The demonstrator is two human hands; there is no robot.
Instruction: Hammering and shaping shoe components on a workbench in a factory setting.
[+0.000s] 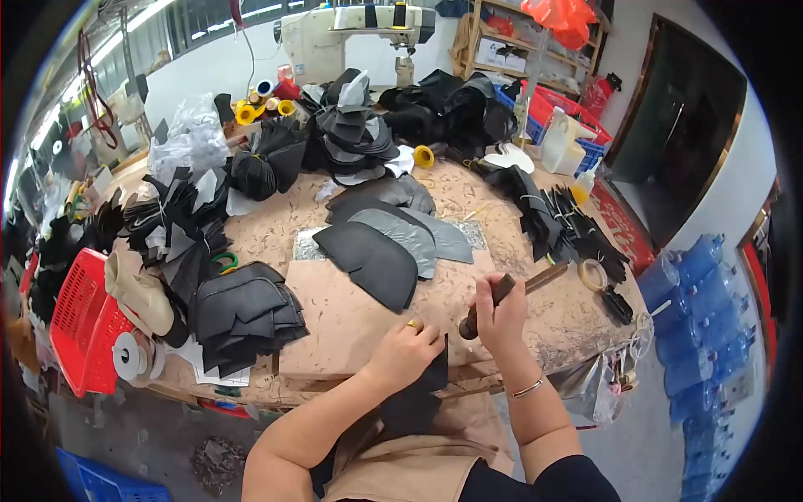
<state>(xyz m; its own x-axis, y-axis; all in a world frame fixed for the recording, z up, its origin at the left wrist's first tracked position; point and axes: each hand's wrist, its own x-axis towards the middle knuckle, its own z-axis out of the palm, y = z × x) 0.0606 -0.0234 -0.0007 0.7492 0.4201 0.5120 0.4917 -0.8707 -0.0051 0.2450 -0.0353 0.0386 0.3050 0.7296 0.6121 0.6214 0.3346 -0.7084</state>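
My left hand [407,356], with a ring on one finger, is at the near edge of the workbench. Its fingers pinch a black leather piece [418,397] that hangs over the edge toward my lap. To the right, my right hand [502,316] is closed around a hammer [470,325]. The hammer's rounded dark face points down and left, and its wooden handle [548,277] sticks out to the right. Beyond my hands, a curved black leather piece [372,258] overlaps grey pieces [406,236] on a pale board [322,322].
Stacked black pieces [249,314] lie left, near a red basket [79,326] and a beige shoe form [138,293]. A tape roll [592,274] sits right. Behind stand leather heaps [351,138] and a sewing machine [314,46]. Blue water bottles [698,318] are stacked beyond the bench.
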